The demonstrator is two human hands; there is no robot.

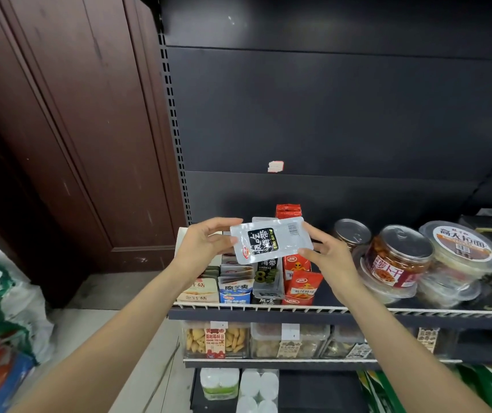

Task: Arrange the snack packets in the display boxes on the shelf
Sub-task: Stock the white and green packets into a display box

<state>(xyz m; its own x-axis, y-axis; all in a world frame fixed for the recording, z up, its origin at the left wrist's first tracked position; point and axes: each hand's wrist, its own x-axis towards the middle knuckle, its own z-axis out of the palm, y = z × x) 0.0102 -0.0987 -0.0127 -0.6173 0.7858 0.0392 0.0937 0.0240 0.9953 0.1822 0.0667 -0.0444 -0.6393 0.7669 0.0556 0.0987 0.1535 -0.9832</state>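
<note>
A person is standing before a dark metal shelf (268, 315) and holding up a flat silver foil snack packet with a black label panel (267, 239) between both hands, above the row of display boxes at the shelf's left end. The left hand (206, 242) is pinching the packet's left edge, thumb on the front and fingers curled behind it; the right hand (326, 251) is pinching the right edge, thumb against the lower right corner and fingers reaching over the top. So each grip is closing on the same packet, which is tilting slightly, its left end lower than its right, and touching nothing on the shelf. Directly beneath it a black display box of matching silver packets (267, 280) is standing upright, with a red display box of orange-red packets (299, 278) just beside it on the right and a blue and white display box (235, 289) and a cream-coloured display box (198, 290) on its left. Farther right on the same shelf, a clear plastic jar with a silver pull-tab lid and red label (396, 257) is leaning on stacked clear tubs, near a round clear-lidded bowl with a brown label (462, 242). On the shelf below, clear plastic boxes of biscuits (216, 341) are sitting in a row.
</note>
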